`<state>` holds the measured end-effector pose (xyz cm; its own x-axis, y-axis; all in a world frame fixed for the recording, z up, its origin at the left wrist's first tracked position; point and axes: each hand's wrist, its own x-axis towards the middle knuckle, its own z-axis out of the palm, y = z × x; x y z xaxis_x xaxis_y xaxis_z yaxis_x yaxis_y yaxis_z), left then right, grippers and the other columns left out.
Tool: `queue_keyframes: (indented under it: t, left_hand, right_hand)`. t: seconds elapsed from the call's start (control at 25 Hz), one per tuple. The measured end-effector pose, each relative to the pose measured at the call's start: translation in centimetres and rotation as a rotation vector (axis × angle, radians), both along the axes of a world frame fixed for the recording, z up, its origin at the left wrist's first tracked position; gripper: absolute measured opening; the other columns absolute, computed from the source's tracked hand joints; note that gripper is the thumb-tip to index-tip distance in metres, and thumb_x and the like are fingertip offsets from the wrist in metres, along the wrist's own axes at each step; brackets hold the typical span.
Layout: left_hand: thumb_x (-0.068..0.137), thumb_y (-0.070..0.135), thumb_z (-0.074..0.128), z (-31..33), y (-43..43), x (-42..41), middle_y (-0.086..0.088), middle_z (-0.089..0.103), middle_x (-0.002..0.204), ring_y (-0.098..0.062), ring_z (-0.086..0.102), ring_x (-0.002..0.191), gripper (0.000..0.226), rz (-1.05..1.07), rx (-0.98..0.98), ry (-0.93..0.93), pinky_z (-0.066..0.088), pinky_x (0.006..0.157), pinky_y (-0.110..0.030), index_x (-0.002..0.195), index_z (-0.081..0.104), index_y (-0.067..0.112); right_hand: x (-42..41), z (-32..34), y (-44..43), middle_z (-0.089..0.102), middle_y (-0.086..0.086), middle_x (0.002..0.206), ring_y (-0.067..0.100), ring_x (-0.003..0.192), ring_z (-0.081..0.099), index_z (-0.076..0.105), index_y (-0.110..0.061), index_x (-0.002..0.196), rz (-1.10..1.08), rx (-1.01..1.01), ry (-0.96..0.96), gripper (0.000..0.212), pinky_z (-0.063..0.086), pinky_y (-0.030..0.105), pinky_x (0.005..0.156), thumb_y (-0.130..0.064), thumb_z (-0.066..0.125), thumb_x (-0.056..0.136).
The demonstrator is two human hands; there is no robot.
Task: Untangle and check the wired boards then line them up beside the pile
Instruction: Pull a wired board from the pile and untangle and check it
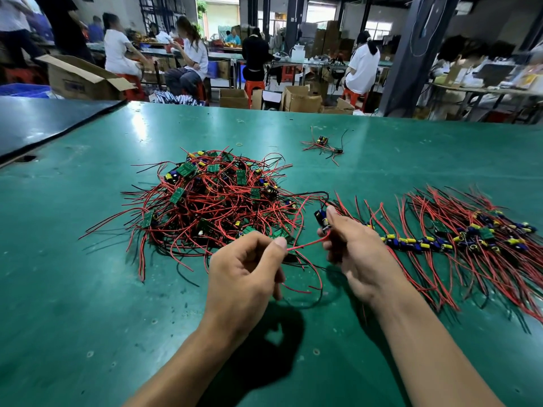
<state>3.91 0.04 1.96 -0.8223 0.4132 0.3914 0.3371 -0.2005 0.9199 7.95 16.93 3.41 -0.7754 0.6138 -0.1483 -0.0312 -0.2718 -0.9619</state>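
Head view: one board (321, 220) is pinched in the right hand (352, 251), raised just beside the pile (217, 198). Its red wire (305, 245) is pinched by the left hand (246, 268). The wire should be drawn out gently (a jerk could strain the joints) until it is free. The board is then best laid at the pile-side end of the row (440, 239).

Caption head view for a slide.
Right hand holds a wired board, left hand pinches its red wire, between the tangled pile and the lined-up row.
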Motion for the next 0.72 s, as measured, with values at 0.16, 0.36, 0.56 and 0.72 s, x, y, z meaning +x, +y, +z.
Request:
queue_keyframes:
  t: [0.16, 0.36, 0.56, 0.72]
  left_hand:
    - [0.094, 0.016, 0.063, -0.6, 0.3, -0.6, -0.006, 0.070, 0.068, -0.016, 0.054, 0.047, 0.015, 0.018, -0.122, -0.066, 0.045, 0.046, -0.029, 0.080, 0.068, 0.013]
    - [0.091, 0.020, 0.066, -1.1, 0.1, -1.0, -0.002, 0.055, 0.048, -0.015, 0.041, 0.032, 0.020, -0.154, -0.265, -0.209, 0.034, 0.036, -0.020, 0.076, 0.068, 0.008]
    - [0.070, 0.038, 0.075, -0.4, 0.0, -1.4, -0.001, 0.027, 0.046, -0.010, 0.020, 0.036, 0.030, -0.222, -0.170, -0.405, 0.014, 0.039, -0.015, 0.061, 0.062, 0.012]
    - [0.066, 0.036, 0.076, 0.3, -0.5, -2.1, 0.002, 0.040, 0.051, -0.006, 0.024, 0.036, 0.022, -0.359, -0.075, -0.651, 0.012, 0.041, -0.013, 0.073, 0.067, 0.018]
  right_hand:
    - [0.0, 0.1, -0.1, 0.060, 0.000, 0.067, 0.010, 0.049, 0.052, 0.068, -0.017, 0.095, 0.046, -0.215, 0.058, 0.012, 0.047, 0.022, 0.051, -0.027, 0.061, 0.096]
    - [0.3, 0.2, -0.2, 0.062, 0.002, 0.066, 0.011, 0.054, 0.058, 0.065, -0.011, 0.116, 0.130, -0.302, 0.082, 0.024, 0.050, 0.020, 0.048, -0.022, 0.045, 0.105]
    - [0.6, 0.0, -0.1, 0.066, 0.001, 0.070, 0.012, 0.058, 0.060, 0.062, -0.014, 0.103, 0.289, -0.151, 0.028, 0.018, 0.049, 0.024, 0.058, -0.029, 0.059, 0.093]
    - [1.1, 0.2, 0.2, 0.060, 0.001, 0.069, 0.010, 0.056, 0.051, 0.066, -0.021, 0.081, 0.351, 0.007, -0.012, 0.022, 0.039, 0.020, 0.053, -0.038, 0.076, 0.071]
